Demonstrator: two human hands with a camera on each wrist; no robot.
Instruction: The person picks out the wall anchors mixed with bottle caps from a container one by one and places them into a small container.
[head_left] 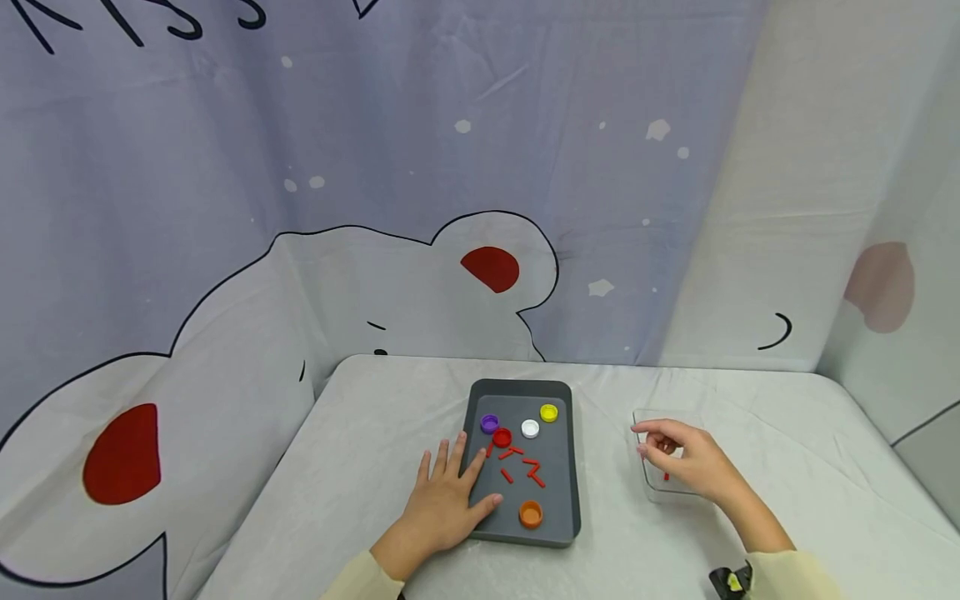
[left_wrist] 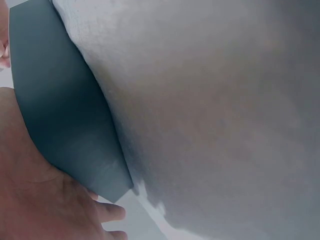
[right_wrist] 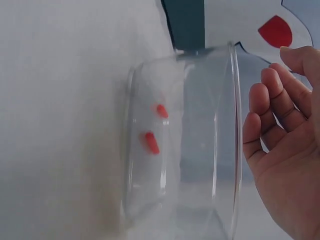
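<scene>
A grey tray lies on the table with several short red sticks scattered on it. My left hand rests at the tray's left edge, fingers spread and thumb reaching over the rim. To the right stands a clear plastic box. Above it hovers my right hand, fingers loosely bent and thumb apart, with nothing visible between them. The right wrist view shows two red sticks inside the box, below the hand's fingertips. In the left wrist view the tray's outer side appears beside the left palm.
On the tray are a purple cap, a red cap, a white cap, a yellow cap and an orange cap. White cloth covers the table. A printed curtain hangs behind it.
</scene>
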